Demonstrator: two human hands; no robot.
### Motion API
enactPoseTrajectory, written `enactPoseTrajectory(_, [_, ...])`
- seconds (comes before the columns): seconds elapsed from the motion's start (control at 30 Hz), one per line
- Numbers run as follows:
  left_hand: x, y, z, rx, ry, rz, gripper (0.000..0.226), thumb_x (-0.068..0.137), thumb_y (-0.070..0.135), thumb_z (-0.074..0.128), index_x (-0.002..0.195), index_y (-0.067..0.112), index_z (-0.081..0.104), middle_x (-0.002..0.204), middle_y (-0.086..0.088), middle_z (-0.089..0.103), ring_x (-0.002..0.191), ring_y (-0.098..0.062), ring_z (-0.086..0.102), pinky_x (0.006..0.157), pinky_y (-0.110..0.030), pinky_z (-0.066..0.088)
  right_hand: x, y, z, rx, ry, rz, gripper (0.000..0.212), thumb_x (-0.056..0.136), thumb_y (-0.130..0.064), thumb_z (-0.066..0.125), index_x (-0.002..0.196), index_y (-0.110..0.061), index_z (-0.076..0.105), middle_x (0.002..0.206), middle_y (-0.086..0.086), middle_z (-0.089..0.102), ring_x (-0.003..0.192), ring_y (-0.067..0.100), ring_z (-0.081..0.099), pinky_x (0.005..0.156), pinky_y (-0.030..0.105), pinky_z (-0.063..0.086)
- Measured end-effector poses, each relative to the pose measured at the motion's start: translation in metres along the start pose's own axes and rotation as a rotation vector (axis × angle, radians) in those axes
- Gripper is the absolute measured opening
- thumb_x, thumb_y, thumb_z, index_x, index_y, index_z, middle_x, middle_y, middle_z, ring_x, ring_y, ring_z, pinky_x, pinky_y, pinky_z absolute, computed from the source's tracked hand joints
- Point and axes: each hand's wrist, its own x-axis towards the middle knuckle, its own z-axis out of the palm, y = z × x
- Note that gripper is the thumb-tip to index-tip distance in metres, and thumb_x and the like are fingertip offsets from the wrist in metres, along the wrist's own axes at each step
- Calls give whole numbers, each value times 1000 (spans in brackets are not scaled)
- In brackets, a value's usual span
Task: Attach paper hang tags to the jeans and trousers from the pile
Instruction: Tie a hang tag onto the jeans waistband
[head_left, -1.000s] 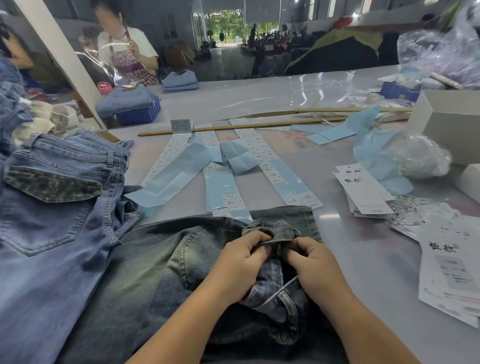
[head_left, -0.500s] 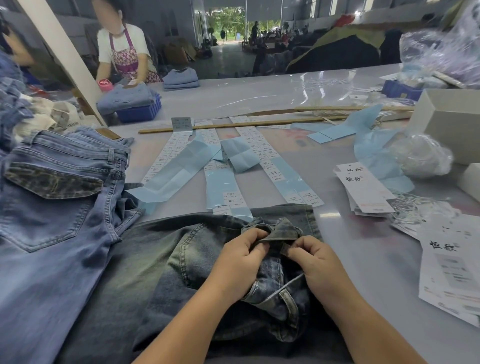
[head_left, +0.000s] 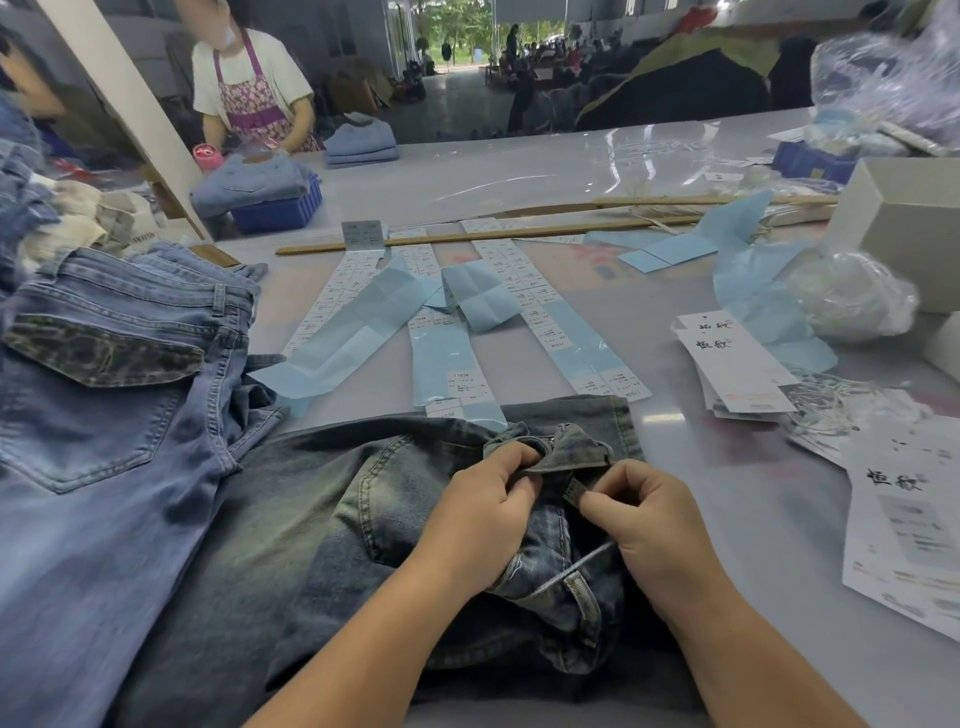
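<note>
Jeans in work: dark, faded-wash jeans (head_left: 322, 525) lie flat on the grey worktop (head_left: 519, 176) directly in front of the person, waistband end pointing away, the waist area bunched up under both hands.
Left hand: the left hand (head_left: 483, 519) has its fingers curled, pinching a fold of the waistband between thumb and fingertips.
Right hand: the right hand (head_left: 649, 525) pinches a small belt loop (head_left: 574, 489) between thumb and forefinger, the other fingers curled in; it sits just beside the left hand.
Second pair: lighter blue jeans (head_left: 104, 415) lie to the left, back pocket up, their edge overlapping the dark pair.
Hang tags: a stack of white paper hang tags (head_left: 732, 364) with black characters rests on the worktop to the right, well apart from the hands; a larger white tag (head_left: 904, 525) lies nearer the right edge.
Label strips: pale blue backing strips (head_left: 452, 374) carrying small white stickers fan out just beyond the waistband.
Beyond: a long wooden stick (head_left: 467, 236) lies across the worktop, a blue crate (head_left: 275, 213) holds folded denim at the far left, and a person in a patterned apron (head_left: 249, 98) stands behind it.
Right side: a white box (head_left: 904, 228) and a crumpled clear plastic bag (head_left: 852, 296).
</note>
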Motion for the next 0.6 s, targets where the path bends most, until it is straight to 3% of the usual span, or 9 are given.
enactPoseTrajectory(0.1, [1,0,0,0,-6,6,16,100,28,50,103,39,62,77,6,68,54,-5,50,58,-31,44,2,1,-2,167,-17,18,19,59,-12,74,68,-24,63,65,1,62,64,16,58,63,29,50])
enactPoseTrajectory(0.3, [4,1,-1,-21,6,1,14,98,27,53,99,36,64,76,6,69,57,-14,55,59,-32,45,2,2,-7,285,-94,62,16,64,-13,70,76,-23,71,77,4,69,76,21,66,74,36,52])
enactPoseTrajectory(0.6, [19,10,7,70,29,-45,11,91,26,55,93,34,62,58,17,58,48,-2,47,55,-23,36,5,2,-11,385,-90,90,28,69,1,66,73,-26,71,75,1,68,73,18,65,68,32,53])
